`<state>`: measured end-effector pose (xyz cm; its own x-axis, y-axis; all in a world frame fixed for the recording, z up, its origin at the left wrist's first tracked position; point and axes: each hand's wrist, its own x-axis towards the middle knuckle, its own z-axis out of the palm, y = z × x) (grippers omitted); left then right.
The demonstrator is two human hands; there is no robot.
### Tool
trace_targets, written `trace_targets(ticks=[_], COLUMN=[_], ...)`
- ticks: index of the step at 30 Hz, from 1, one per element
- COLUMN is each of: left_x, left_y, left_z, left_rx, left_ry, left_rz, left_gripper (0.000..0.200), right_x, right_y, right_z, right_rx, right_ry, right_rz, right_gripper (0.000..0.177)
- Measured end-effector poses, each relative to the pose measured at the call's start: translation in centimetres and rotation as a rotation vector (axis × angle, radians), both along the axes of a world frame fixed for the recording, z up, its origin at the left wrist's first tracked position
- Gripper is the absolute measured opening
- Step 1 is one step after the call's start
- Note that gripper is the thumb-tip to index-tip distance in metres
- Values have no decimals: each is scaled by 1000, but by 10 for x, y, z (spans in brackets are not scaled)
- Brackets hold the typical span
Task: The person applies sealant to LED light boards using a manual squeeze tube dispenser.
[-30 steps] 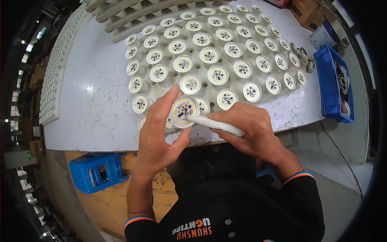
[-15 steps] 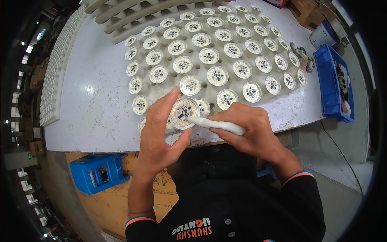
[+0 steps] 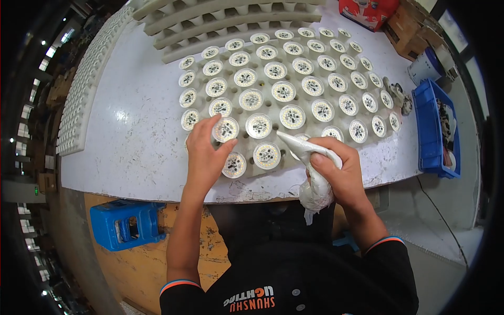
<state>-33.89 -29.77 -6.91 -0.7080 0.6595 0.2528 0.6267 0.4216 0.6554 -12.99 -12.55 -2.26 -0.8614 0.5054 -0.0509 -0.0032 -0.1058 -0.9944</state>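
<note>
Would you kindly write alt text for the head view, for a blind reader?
A person's left hand grips a round white LED lamp unit in a white tray of many such units, while the right hand holds a soft white squeeze bag.

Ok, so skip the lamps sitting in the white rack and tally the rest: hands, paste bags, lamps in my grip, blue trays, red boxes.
Hands: 2, left hand and right hand
Paste bags: 1, the paste bag in the right grip
Lamps in grip: 1, the lamp cup at the left fingers
Blue trays: 1, the blue tray
Red boxes: 1, the red box
Total: 6
</note>
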Motion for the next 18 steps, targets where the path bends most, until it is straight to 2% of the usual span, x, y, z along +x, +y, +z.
trace_targets(ticks=[2,6,9,12,14,16,18], left_x=[-2,-1,15,47,78,103,122], left_y=[0,-1,-2,-6,-2,7,12], left_z=[-4,8,19,38,47,31,16], left_rx=[-170,-301,-174,120,158,237,298], left_ry=[132,168,256,-219,-784,-1000,-858], left_rz=[-5,-16,18,-258,-389,-480,-383], left_gripper=[56,59,58,67,86,107,111], right_x=[0,1,0,-5,-6,-17,-25], right_y=[1,2,2,-5,-10,-23,-30], right_z=[-1,0,-3,-2,2,4,-2], right_rx=[5,-10,-11,-60,-21,95,352], right_ry=[0,-2,18,13,8,50,58], right_rz=[-1,-4,-3,-19,-51,-40,-6], right_gripper=[25,24,25,27,28,30,33])
